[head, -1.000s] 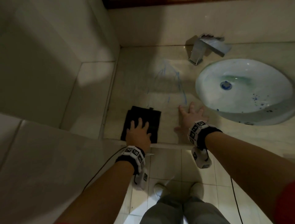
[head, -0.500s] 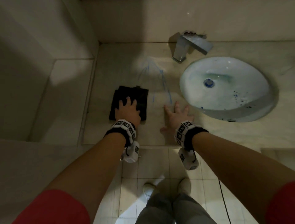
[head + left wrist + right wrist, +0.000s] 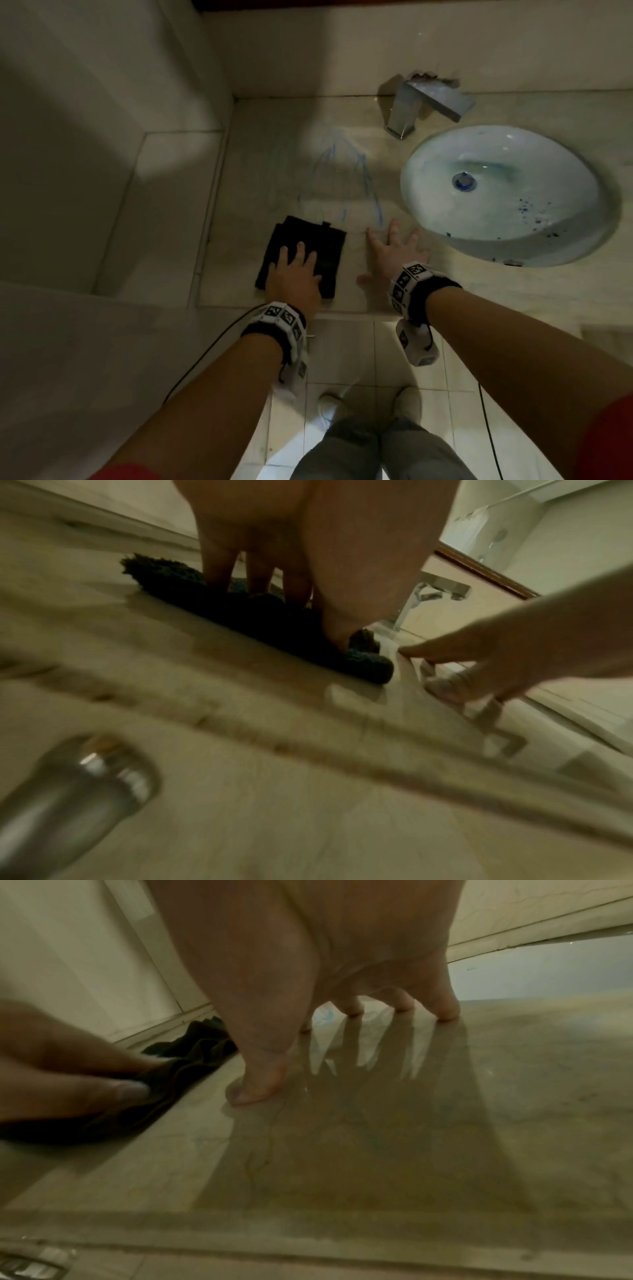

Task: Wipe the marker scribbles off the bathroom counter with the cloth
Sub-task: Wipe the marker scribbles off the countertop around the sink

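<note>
The left hand [image 3: 294,277] presses flat, fingers straight, on the dark folded cloth [image 3: 308,246] near the tabletop's [image 3: 479,291] front edge, while the right hand [image 3: 394,253] rests spread and empty beside it, just below the blue scribbles [image 3: 366,181] left of the sink [image 3: 582,246].

No legible txt anywhere (wristband markers [image 3: 409,278] = patterns only).

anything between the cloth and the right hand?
Only bare counter lies between the cloth and the right hand, as the head view shows.
</note>
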Action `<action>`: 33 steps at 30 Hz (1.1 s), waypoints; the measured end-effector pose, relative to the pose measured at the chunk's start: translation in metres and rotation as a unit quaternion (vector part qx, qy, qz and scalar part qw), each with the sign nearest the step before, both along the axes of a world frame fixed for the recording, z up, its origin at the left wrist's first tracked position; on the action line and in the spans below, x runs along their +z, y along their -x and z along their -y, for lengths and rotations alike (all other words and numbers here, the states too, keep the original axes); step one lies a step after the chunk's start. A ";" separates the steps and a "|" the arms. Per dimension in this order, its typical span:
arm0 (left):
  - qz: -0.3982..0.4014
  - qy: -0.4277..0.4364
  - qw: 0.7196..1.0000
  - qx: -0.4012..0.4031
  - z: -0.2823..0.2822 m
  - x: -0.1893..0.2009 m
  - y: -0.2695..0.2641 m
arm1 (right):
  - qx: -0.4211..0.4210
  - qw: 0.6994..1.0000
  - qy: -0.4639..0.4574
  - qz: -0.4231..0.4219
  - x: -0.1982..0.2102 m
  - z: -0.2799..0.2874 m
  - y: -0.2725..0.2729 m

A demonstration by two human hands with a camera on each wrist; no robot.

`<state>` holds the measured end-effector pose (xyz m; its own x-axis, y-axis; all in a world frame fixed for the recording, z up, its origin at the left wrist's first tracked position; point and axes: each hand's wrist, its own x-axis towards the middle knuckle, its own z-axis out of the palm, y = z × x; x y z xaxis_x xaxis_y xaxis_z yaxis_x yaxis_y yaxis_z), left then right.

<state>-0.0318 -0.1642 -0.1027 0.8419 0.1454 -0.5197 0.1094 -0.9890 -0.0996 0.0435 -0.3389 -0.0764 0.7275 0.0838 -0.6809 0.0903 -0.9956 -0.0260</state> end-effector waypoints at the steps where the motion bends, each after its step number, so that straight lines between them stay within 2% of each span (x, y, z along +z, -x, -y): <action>1: 0.003 -0.003 1.000 0.006 -0.003 -0.001 -0.012 | 0.001 1.000 0.000 0.002 -0.001 0.001 0.000; 5: -0.003 -0.013 0.999 0.030 -0.008 -0.001 -0.056 | 0.000 1.000 -0.001 0.008 -0.006 0.000 -0.002; 8: -0.018 -0.023 0.999 0.017 -0.006 -0.005 -0.065 | -0.001 1.000 0.006 0.007 -0.008 0.001 -0.003; 12: 0.006 0.003 1.000 0.004 -0.004 0.005 -0.043 | 0.009 1.000 0.008 0.006 -0.008 0.003 -0.002; 18: -0.029 0.011 1.000 0.000 0.032 0.009 -0.007 | 0.043 0.998 -0.039 0.029 -0.005 0.021 0.007; 23: -0.001 0.053 0.998 -0.014 0.096 0.013 0.001 | 0.034 0.982 -0.147 0.117 0.007 0.055 0.016; 27: 0.000 0.075 0.997 -0.032 0.134 0.024 0.001 | 0.052 0.963 -0.184 0.191 0.009 0.069 0.029; 30: 0.064 0.135 0.988 -0.044 0.118 0.030 -0.008 | 0.062 0.962 -0.191 0.187 0.009 0.064 0.035; 33: 0.137 0.223 0.965 0.026 0.082 0.035 -0.013 | 0.102 0.961 -0.172 0.192 0.006 0.048 0.040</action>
<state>-0.0186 -0.2467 -0.0679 0.9542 0.0036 -0.2992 0.1209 -0.9193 0.3745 0.0036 -0.3874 -0.0704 0.8641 0.4230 -0.2729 0.3507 -0.8947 -0.2766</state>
